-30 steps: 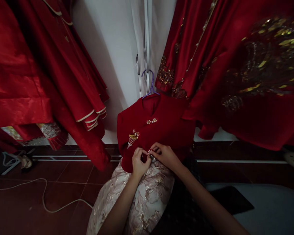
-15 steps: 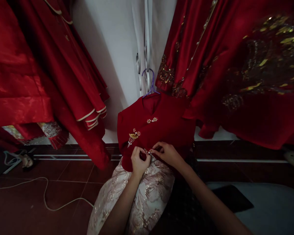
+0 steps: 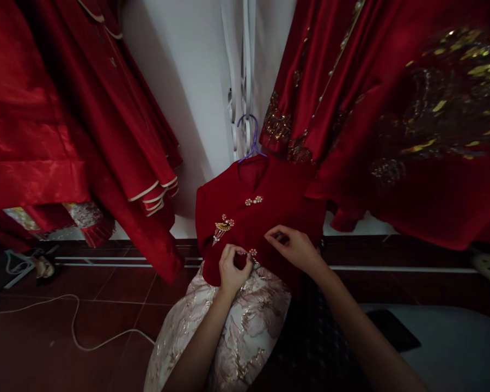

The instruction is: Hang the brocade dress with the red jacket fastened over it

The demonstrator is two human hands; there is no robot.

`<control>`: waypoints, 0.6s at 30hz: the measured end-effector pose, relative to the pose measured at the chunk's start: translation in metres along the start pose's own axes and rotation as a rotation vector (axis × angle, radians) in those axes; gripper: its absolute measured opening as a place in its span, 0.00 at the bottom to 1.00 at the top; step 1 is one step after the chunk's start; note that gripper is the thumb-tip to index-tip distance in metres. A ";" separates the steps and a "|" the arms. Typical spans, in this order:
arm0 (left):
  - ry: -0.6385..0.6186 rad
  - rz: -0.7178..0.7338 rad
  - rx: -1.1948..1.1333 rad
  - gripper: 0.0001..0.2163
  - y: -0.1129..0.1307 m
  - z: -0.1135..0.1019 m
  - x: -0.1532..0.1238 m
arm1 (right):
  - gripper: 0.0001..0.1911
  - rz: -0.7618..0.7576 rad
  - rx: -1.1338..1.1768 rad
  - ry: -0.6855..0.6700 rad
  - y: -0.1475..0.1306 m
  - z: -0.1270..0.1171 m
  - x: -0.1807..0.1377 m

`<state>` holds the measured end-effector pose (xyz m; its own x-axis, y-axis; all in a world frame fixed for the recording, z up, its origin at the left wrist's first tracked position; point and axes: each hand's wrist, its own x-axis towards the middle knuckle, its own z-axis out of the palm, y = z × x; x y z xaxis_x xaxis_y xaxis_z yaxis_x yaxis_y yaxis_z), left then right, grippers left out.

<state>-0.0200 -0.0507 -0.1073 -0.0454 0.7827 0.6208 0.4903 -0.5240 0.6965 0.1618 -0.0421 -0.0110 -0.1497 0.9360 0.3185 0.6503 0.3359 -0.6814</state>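
Observation:
A red jacket (image 3: 228, 196) with a V-neck hangs on a purple hanger (image 3: 254, 142). One pearl clasp (image 3: 253, 201) sits on its upper chest, and a gold fan-shaped brooch with hanging beads (image 3: 222, 228) is on the left side. At the lower front edge, my left hand (image 3: 233, 269) pinches the jacket beside another pearl clasp (image 3: 252, 252). My right hand (image 3: 292, 245) is raised to the right of that clasp, thumb and forefinger pressed together. Whether a thin thread or needle is between them cannot be made out. A pale floral brocade skirt (image 3: 245, 332) lies beneath the jacket.
Red garments (image 3: 77, 120) hang on the left, and sequinned red garments (image 3: 416, 179) on the right. Behind is a white wall (image 3: 175, 65) with white straps. A pale cable (image 3: 78, 326) runs over the tiled floor; a dark flat object (image 3: 394, 329) lies at right.
My right hand has moved away from the lower pearl clasp, up and to the right, still pinched. My left hand stays in place at the jacket's edge.

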 end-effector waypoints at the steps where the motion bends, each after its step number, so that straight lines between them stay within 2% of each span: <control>1: -0.003 0.000 0.003 0.03 0.000 0.000 0.000 | 0.09 -0.012 -0.006 -0.003 0.001 0.001 0.000; 3: -0.004 0.003 0.017 0.03 0.001 0.000 0.000 | 0.09 -0.035 -0.016 -0.025 0.004 0.005 0.001; 11: -0.016 0.022 0.046 0.03 0.000 0.000 -0.002 | 0.14 -0.079 -0.019 -0.270 0.020 0.027 -0.001; 18: -0.024 0.037 0.007 0.04 -0.004 -0.002 -0.006 | 0.09 -0.093 0.069 -0.261 0.020 0.040 -0.001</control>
<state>-0.0235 -0.0537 -0.1128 -0.0063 0.7707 0.6372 0.4977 -0.5502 0.6705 0.1455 -0.0320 -0.0514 -0.3995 0.8930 0.2074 0.5737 0.4200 -0.7032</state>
